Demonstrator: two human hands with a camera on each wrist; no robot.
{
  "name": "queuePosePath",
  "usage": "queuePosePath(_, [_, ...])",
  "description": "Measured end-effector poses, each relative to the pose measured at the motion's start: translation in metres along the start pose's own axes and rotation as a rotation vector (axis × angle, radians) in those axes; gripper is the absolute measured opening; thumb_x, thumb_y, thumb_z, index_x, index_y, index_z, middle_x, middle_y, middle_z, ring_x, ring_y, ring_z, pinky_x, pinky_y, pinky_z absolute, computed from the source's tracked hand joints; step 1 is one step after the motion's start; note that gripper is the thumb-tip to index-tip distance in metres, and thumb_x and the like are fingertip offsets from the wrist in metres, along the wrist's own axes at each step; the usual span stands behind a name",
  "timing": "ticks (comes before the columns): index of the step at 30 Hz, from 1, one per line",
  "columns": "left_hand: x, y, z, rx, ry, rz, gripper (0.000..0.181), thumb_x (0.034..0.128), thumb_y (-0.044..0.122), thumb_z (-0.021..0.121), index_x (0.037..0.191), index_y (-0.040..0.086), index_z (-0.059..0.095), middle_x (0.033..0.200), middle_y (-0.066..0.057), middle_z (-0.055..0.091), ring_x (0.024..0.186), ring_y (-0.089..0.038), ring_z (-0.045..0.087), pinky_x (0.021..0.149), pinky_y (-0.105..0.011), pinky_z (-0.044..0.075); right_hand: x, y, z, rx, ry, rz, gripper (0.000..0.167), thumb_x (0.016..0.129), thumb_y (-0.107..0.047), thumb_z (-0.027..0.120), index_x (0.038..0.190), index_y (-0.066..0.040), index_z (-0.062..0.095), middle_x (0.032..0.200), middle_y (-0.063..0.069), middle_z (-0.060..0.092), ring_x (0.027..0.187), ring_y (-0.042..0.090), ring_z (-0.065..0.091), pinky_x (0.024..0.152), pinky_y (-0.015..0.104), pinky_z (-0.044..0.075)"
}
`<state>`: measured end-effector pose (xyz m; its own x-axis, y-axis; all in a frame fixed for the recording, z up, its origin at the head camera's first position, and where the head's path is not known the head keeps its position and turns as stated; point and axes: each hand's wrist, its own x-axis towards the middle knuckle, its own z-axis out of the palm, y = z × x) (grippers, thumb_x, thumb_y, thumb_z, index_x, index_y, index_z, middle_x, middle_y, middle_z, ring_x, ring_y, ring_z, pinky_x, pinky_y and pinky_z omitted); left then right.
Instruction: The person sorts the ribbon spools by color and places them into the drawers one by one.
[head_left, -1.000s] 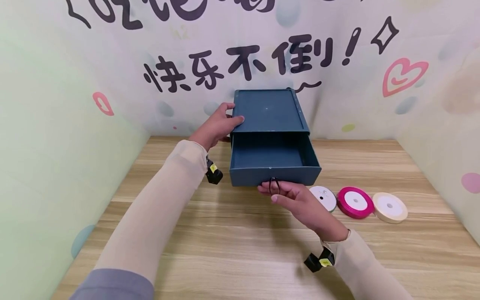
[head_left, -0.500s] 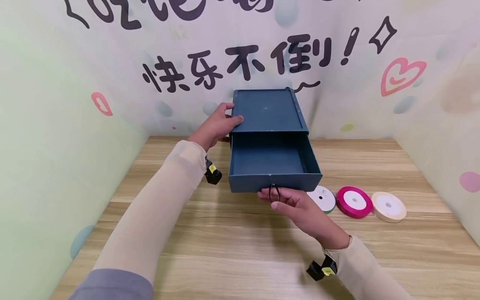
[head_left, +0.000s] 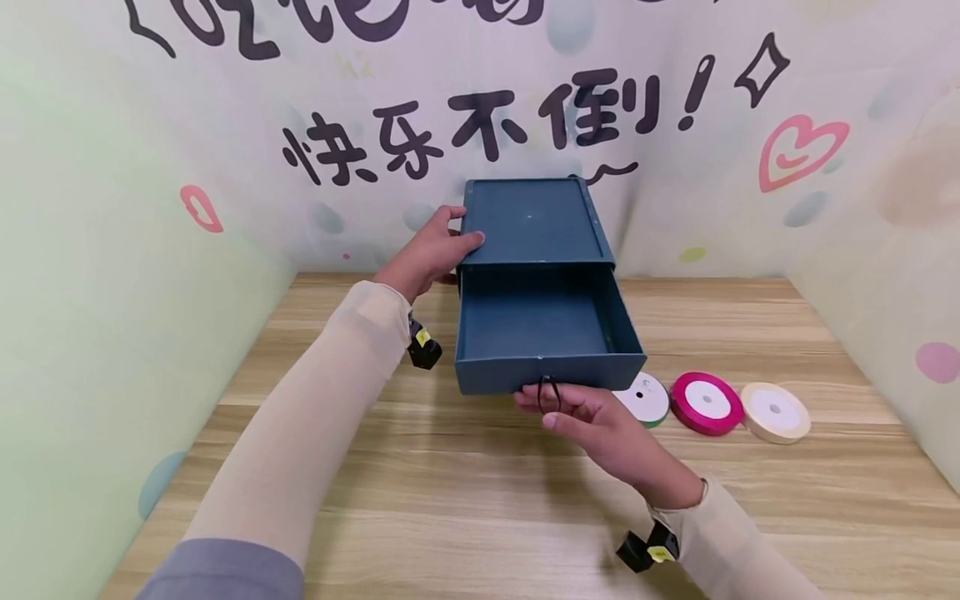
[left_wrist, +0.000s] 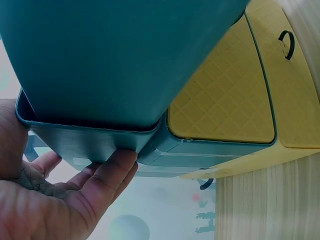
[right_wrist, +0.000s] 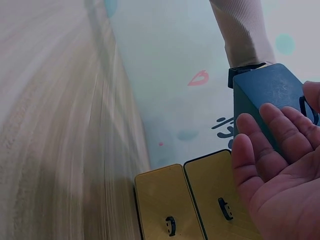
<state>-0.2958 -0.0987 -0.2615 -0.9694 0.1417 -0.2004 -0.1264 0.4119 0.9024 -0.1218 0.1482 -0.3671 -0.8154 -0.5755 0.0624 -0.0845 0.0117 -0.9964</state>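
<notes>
Protruding forward, the top drawer (head_left: 495, 377) extended from the blue cabinet (head_left: 532, 223).
Left hand (head_left: 435, 250) gripped the cabinet's left side; right hand (head_left: 600, 427), nearer the drawer front, pinched its loop handle (head_left: 558, 394).

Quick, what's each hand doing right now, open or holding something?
Left hand: holding the blue box by its side.
Right hand: holding the black loop on the drawer.

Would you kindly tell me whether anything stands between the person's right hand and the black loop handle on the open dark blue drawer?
Nothing visible does: the right hand touches the black loop handle on the dark blue drawer. The three round, pale-centred ribbon spools lie to the right.
</notes>
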Motion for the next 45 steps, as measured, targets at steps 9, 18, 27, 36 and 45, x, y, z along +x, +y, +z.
queuePosePath(9, [0.001,-0.002,-0.001,0.008,-0.002,0.001,0.066,0.1019,0.035,0.056,0.157,0.023,0.020,0.152,-0.012,0.035,0.129,-0.031,0.047,0.098,-0.053,0.047,-0.005,-0.001,0.006,0.005,-0.005,-0.003,0.037,0.103,-0.009,0.054,0.138,0.002,0.054,0.139,0.018,0.056,0.129,0.031,0.053,0.100,0.028,0.045])
queuePosePath(18, [-0.001,0.000,0.000,-0.001,-0.004,0.001,0.066,0.1021,0.034,0.056,0.157,0.023,0.020,0.153,-0.013,0.034,0.131,-0.032,0.046,0.099,-0.055,0.046,-0.008,0.000,0.012,0.004,0.004,-0.030,0.038,0.102,-0.010,0.056,0.138,0.003,0.054,0.137,0.021,0.056,0.125,0.023,0.057,0.100,0.028,0.046])
queuePosePath(27, [-0.001,0.000,0.000,-0.017,-0.008,-0.005,0.066,0.1021,0.033,0.056,0.157,0.023,0.020,0.153,-0.012,0.033,0.131,-0.032,0.046,0.099,-0.057,0.045,-0.008,0.004,0.014,0.027,-0.012,-0.047,0.037,0.102,-0.006,0.055,0.137,0.005,0.054,0.137,0.021,0.056,0.124,0.023,0.058,0.099,0.029,0.046])
queuePosePath(36, [-0.002,0.000,0.000,-0.017,-0.008,-0.003,0.066,0.1021,0.032,0.056,0.157,0.023,0.021,0.153,-0.013,0.034,0.130,-0.033,0.046,0.100,-0.057,0.044,-0.010,0.006,0.015,0.028,-0.012,-0.034,0.038,0.102,-0.008,0.055,0.138,0.004,0.054,0.137,0.018,0.058,0.123,0.024,0.059,0.099,0.030,0.046])
queuePosePath(45, [-0.001,0.000,0.000,-0.016,-0.004,-0.003,0.066,0.1022,0.032,0.056,0.157,0.023,0.021,0.154,-0.013,0.033,0.130,-0.033,0.046,0.100,-0.057,0.044,-0.010,0.004,0.015,0.006,-0.019,-0.037,0.038,0.101,-0.001,0.053,0.138,0.005,0.053,0.137,0.022,0.056,0.122,0.022,0.059,0.098,0.029,0.047])
